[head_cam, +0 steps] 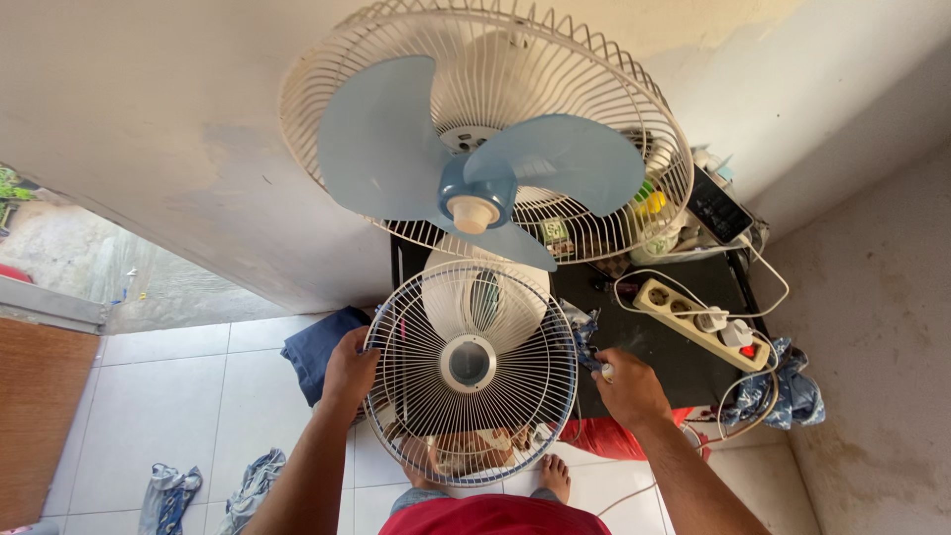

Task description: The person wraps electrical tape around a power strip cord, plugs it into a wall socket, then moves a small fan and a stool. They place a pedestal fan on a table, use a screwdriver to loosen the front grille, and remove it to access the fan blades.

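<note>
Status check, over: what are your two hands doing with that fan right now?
Left hand gripping rim of loose front grille. Right hand closed on small object by black table. Blue-bladed fan uncovered above.

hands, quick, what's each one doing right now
Left hand: closed on the rim of the round white wire fan guard.
Right hand: closed around a small object, too hidden to identify.

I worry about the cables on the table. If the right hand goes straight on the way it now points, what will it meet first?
Probably the white power strip with its plugs on the black table; the right hand points up-right toward it, though depth is unclear.
</note>
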